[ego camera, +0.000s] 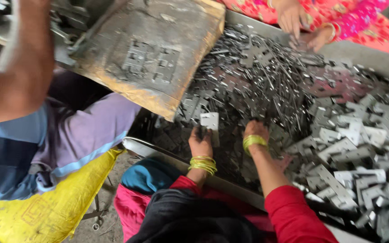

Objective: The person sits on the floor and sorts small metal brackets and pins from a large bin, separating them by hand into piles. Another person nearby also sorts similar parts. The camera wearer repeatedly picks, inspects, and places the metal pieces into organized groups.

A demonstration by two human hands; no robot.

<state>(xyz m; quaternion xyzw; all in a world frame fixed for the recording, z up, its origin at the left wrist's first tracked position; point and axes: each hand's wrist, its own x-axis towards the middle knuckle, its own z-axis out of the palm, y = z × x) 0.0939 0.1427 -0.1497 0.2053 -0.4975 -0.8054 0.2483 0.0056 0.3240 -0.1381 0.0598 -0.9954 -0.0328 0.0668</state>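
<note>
My left hand (pixel 201 143), with yellow-green bangles on the wrist, pinches a small flat grey metal plate (pixel 210 121) and holds it upright over a big heap of stamped metal pieces (pixel 293 94). To its right, my right hand (pixel 255 131), also bangled and in a red sleeve, is pressed down into the heap with its fingers buried among the pieces; what it grips is hidden.
A worn wooden block (pixel 149 49) carrying cross-shaped metal blanks lies at the upper left. A person in purple trousers (pixel 91 130) sits at the left on a yellow sack (pixel 46 211). Another person's hands (pixel 302 27) reach into the heap from the top. A metal tray rim (pixel 158 153) runs along the near side.
</note>
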